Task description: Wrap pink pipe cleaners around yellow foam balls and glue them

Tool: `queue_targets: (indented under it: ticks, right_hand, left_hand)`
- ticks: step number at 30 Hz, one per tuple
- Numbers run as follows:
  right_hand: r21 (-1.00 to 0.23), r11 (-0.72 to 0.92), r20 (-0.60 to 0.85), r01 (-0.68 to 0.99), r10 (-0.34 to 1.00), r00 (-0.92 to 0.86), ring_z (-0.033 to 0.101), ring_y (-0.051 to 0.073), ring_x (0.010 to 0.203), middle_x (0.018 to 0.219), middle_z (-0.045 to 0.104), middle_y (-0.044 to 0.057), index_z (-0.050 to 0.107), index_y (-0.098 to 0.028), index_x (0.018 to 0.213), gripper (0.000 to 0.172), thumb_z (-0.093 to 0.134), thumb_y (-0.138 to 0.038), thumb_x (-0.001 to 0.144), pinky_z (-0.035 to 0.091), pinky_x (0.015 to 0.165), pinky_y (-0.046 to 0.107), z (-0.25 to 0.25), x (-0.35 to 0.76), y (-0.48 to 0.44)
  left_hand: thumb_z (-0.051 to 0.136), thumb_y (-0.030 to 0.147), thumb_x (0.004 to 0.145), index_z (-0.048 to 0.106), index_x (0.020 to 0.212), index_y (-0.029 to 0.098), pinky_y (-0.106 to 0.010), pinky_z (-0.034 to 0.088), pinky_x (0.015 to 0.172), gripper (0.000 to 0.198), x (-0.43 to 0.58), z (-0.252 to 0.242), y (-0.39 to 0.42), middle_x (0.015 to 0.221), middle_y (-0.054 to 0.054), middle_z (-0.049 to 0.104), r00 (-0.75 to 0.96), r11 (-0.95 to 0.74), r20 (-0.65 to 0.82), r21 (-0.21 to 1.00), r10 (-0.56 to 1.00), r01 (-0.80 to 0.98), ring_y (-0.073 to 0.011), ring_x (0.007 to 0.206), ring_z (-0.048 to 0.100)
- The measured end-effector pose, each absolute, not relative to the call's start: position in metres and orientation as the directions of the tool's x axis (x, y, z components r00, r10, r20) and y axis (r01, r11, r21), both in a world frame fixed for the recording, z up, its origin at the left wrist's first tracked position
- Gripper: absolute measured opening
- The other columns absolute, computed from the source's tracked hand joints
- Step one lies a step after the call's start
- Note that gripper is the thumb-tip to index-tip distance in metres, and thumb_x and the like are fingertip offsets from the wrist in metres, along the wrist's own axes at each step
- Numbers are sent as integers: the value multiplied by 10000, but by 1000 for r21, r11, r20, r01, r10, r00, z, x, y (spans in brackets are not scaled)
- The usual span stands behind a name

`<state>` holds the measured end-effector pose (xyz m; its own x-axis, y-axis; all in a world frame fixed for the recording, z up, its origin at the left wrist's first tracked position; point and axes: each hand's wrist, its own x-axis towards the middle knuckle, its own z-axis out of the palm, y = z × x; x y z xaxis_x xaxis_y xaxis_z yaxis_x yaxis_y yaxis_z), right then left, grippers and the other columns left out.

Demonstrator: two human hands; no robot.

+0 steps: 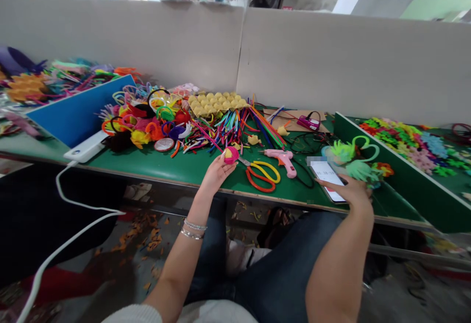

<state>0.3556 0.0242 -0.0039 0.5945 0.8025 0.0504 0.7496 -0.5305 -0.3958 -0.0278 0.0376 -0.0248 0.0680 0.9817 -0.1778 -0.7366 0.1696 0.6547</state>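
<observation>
My left hand [218, 172] pinches a small pink-and-yellow fuzzy ball [231, 155] of craft stem, above the front of the green table. A long pink stem runs from it toward the back left. My right hand [353, 193] is spread over the right side of a phone [327, 178] with a lit screen; one digit reaches across the glass. Beside that hand lie fuzzy green and teal flower pieces [358, 166]; its far fingers are partly hidden. Scissors [263, 176] with orange and yellow handles lie open near my left hand. A pink glue gun [282, 160] rests behind them.
Loose pipe cleaners [231, 127] and a yellow egg tray [217, 103] lie at the back. A heap of colourful headbands [147, 122] and a white power strip [88, 146] are to the left. Blue [83, 110] and green dividers [397, 176] stand at the sides, a grey partition [312, 58] behind.
</observation>
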Motion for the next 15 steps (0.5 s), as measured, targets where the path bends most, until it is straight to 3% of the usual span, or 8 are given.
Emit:
queue_targets:
  ticks: [2,4,7,10,13,15]
  right_hand:
    - [-362,-579,-10,731,786,618,353,461,1186,1287,425,213,595,-214,1180,893,715,-671,422,317,916,600,2,345,23]
    - [-375,-530,39,760,811,584,346,440,1208,1300,426,199,549,-217,1233,913,707,-662,452,309,944,577,6,333,24]
    - [-442,-366,272,819,816,511,383,387,1198,1254,490,170,568,-202,1194,803,675,-638,528,318,964,527,8,312,29]
    - [-469,-162,539,868,726,427,480,321,1105,1105,592,155,615,-143,1069,594,626,-560,645,333,968,479,9,285,38]
    - [-389,101,771,916,580,264,555,255,963,963,635,128,594,-126,1021,397,524,-435,782,389,906,440,7,253,44]
    - [-257,252,865,933,491,105,578,231,897,883,642,108,570,-138,1037,308,476,-340,824,425,844,419,2,230,43]
  left_hand:
    - [626,284,774,546,992,162,-336,492,849,262,-27,-26,38,840,-40,683,61,153,-156,688,986,-709,-146,746,676]
    - [657,317,745,528,948,161,-347,497,841,287,-25,-27,39,835,-40,679,52,123,-120,726,991,-677,-156,753,678]
    - [700,356,695,497,950,170,-337,516,796,376,-19,-31,39,849,-29,657,12,41,-42,807,999,-588,-155,745,672]
    - [703,391,682,478,1013,179,-316,535,750,453,-11,-37,39,954,-42,618,-83,-115,88,897,993,-426,-142,769,649]
    - [620,396,763,453,1092,176,-328,536,785,429,-5,-42,37,1086,-89,570,-156,-281,252,937,955,-209,-152,857,630]
    - [551,359,823,432,1152,169,-353,515,850,397,-3,-42,34,1131,-114,550,-156,-359,354,933,922,0,-175,950,610]
